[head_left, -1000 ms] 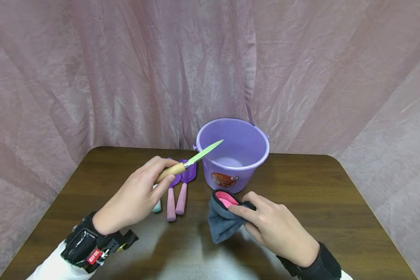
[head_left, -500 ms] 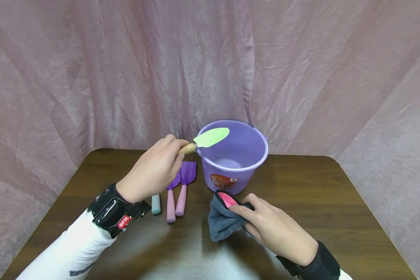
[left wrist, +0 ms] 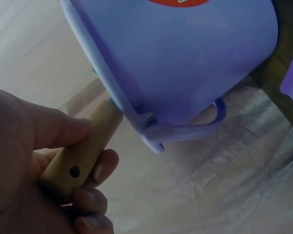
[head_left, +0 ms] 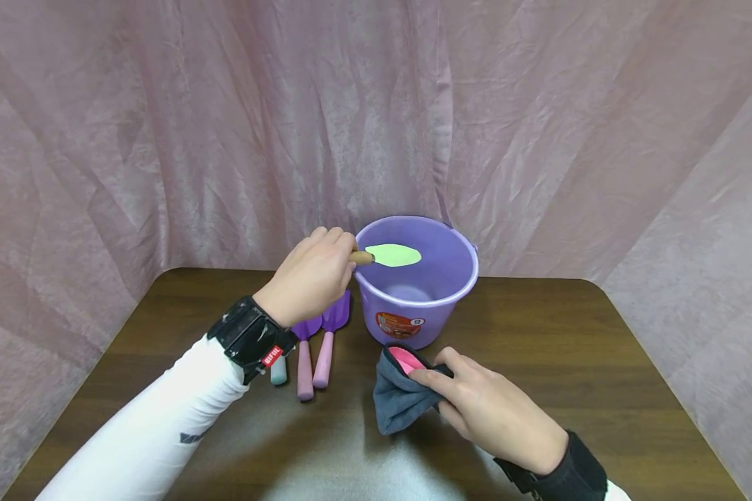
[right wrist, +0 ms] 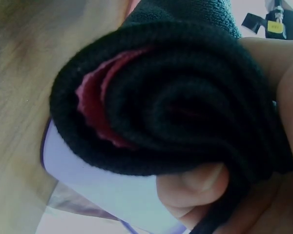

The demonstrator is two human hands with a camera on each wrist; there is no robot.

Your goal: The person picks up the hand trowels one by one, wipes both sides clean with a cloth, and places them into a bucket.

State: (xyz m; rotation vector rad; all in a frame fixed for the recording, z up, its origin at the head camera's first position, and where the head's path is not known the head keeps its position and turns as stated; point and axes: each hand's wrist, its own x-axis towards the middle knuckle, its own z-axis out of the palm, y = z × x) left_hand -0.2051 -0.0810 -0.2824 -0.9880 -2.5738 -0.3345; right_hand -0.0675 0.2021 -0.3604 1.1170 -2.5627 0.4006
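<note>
My left hand (head_left: 316, 275) grips the wooden handle (left wrist: 83, 151) of a small trowel. The trowel's light green blade (head_left: 397, 255) reaches over the left rim of a purple bucket (head_left: 388, 292), above its opening. In the left wrist view, the handle lies right beside the bucket rim, and the blade is hidden behind it. My right hand (head_left: 491, 400) pinches the edge of a folded grey-blue cloth (head_left: 397, 396) with a pink inner side, in front of the bucket. Seen from the right wrist, the cloth (right wrist: 185, 97) has dark edges curled in layers.
Two purple shovels (head_left: 336, 313) with pink handles lie left of the bucket, partly under my left forearm. A pale green handle (head_left: 278, 371) shows beside them. The brown table (head_left: 570, 348) ends at a pink curtain (head_left: 225, 139) behind.
My left hand has moved up and to the right, carrying the trowel over the bucket's rim. Its blade has turned from edge-on to flat side showing. My right hand stays almost still with the cloth.
</note>
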